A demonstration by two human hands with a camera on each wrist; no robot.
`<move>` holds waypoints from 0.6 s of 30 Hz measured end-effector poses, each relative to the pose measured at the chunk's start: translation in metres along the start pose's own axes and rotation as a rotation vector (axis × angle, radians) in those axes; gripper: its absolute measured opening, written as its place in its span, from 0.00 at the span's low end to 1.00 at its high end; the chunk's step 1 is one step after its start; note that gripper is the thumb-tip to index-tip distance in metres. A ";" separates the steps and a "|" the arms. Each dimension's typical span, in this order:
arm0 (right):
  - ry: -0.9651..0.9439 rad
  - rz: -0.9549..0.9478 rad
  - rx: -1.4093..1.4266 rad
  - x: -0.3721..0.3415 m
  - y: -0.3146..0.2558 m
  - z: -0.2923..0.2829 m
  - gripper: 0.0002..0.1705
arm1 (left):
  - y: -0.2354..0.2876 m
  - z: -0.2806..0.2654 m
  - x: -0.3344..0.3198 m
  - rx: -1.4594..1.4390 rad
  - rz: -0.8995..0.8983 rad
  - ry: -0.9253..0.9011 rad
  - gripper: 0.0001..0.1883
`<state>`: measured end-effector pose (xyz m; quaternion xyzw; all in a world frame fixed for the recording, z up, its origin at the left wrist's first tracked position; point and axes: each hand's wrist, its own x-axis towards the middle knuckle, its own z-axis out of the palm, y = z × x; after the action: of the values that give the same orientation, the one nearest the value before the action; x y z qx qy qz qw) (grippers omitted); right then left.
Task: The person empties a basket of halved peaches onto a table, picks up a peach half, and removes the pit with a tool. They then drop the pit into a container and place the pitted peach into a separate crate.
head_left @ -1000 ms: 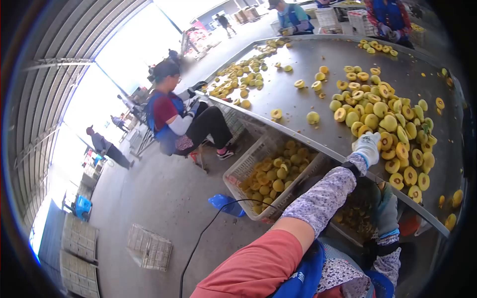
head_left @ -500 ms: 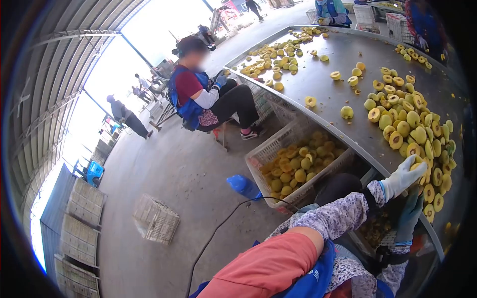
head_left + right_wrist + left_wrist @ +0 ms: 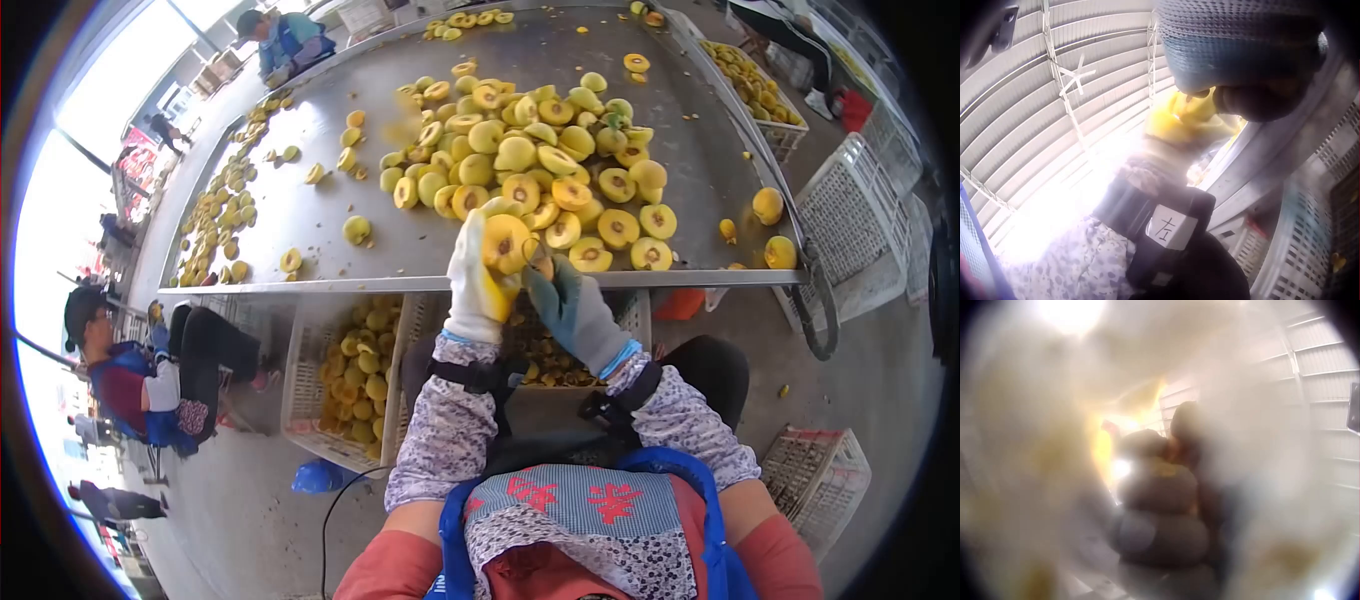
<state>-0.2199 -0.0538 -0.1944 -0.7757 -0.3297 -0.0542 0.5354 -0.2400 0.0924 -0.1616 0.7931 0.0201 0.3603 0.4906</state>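
Observation:
In the head view my left hand [image 3: 477,275], in a white glove with yellow stains, holds a halved yellow peach [image 3: 506,243] with its cut face up and the brown pit area showing. My right hand [image 3: 580,310], in a grey-blue glove, is curled right beside the fruit. It grips a small tool with a thin metal loop [image 3: 535,250] at the peach's edge; the handle is hidden in the fingers. Both hands are at the near edge of the metal table [image 3: 400,262]. The right wrist view shows the curled right glove [image 3: 1241,56] over the stained left glove [image 3: 1179,122]. The left wrist view is mostly blurred.
A heap of halved peaches [image 3: 515,155] lies just beyond my hands. Under the table stand a crate [image 3: 300,400] of peaches and a bin of dark scraps [image 3: 560,370]. White crates [image 3: 850,220] stand at the right. Another person [image 3: 130,390] sits at the left.
The left hand reached to the heap, took a peach half and drew it back to the table edge. The right hand has come up beside it. The head view has swung right.

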 end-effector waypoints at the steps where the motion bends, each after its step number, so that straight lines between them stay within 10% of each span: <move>1: -0.016 -0.058 -0.009 0.001 0.002 0.003 0.17 | 0.006 -0.001 0.004 0.242 0.172 0.007 0.18; 4: -0.068 0.210 0.107 0.005 0.001 0.007 0.18 | 0.003 0.003 0.005 0.374 0.290 0.011 0.17; 7: -0.065 0.084 0.049 0.005 -0.004 0.001 0.19 | 0.008 0.008 -0.002 0.193 0.097 -0.039 0.16; 8: -0.089 0.162 0.096 0.004 -0.006 0.000 0.19 | 0.005 0.008 0.005 0.479 0.442 0.024 0.12; 18: -0.131 0.202 0.215 0.002 0.000 0.013 0.20 | 0.024 0.022 -0.008 -0.486 -0.210 0.126 0.18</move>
<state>-0.2220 -0.0416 -0.1995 -0.7449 -0.2881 0.0866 0.5954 -0.2402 0.0599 -0.1527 0.6218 0.0455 0.3504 0.6989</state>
